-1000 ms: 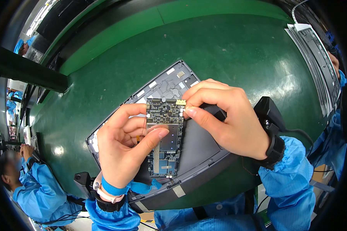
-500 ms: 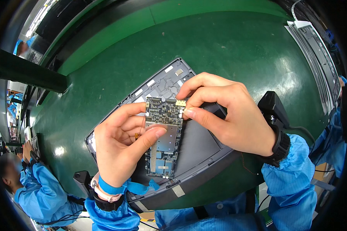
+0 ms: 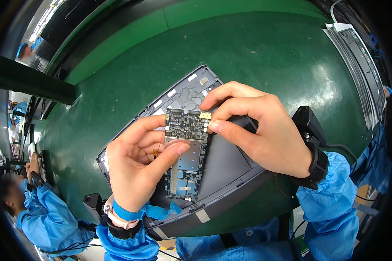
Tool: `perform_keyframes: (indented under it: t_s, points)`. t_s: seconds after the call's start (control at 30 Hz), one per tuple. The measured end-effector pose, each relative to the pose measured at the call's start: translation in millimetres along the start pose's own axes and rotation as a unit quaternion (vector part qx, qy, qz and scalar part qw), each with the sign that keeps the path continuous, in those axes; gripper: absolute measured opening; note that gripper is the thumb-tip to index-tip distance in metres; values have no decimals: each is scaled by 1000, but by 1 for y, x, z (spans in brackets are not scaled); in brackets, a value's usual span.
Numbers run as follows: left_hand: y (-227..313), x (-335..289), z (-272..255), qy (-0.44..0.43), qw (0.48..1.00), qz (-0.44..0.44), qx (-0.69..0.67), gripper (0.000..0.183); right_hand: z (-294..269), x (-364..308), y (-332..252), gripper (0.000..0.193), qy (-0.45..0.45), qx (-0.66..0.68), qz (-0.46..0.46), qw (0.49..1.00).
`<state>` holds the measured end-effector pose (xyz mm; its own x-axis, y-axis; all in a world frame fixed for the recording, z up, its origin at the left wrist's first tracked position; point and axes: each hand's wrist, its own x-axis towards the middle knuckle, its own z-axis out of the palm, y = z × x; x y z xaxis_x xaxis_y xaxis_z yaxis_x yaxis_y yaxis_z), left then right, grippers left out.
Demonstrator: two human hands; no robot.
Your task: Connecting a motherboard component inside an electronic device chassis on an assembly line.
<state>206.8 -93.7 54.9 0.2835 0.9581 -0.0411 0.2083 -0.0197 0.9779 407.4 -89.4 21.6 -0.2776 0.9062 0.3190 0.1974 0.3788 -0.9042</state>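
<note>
A long circuit board (image 3: 185, 126), dark with a silvery metal shield and blue patches, is held upright by my left hand (image 3: 135, 161), thumb across its front and fingers behind. My right hand (image 3: 263, 130) pinches with thumb and forefinger at the board's upper right edge, beside a cream connector (image 3: 205, 115); whatever lies between those fingertips is hidden. A thin dark wire (image 3: 278, 186) hangs below the right wrist. Under the board lies a dark grey device casing (image 3: 224, 163), tilted on the table, with white pads and moulded ribs along its far part.
The green table (image 3: 130, 69) has a stack of grey panels and sheets (image 3: 355, 69) at the far right. Black blocks stand by each wrist, one on the right (image 3: 308, 124) and one on the left (image 3: 92, 202). A co-worker in blue (image 3: 52, 217) sits at the left.
The board and casing appear shifted very slightly to the right in view. Both hands keep the same hold; the co-worker's hand at the left has moved slightly.
</note>
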Motion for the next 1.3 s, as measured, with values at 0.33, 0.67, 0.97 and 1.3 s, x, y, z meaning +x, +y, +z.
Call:
perform_keyframes:
  t_s: [0.33, 0.67, 0.97, 1.3]
  points:
    - [0, 0, -1, -3, 1000, -3, -16, 35, 1, 0, 2, 3, 0, 6, -10, 1000]
    - [4, 3, 9, 50, 993, 13, -108, 25, 2, -2, 0, 4, 5, -51, -17, 999]
    - [10, 18, 13, -58, 974, 60, 209, 10, 6, -4, 8, 5, 15, -115, -34, 993]
    - [11, 25, 16, -58, 961, 76, 259, 8, 4, -4, 8, 6, 17, -99, -27, 995]
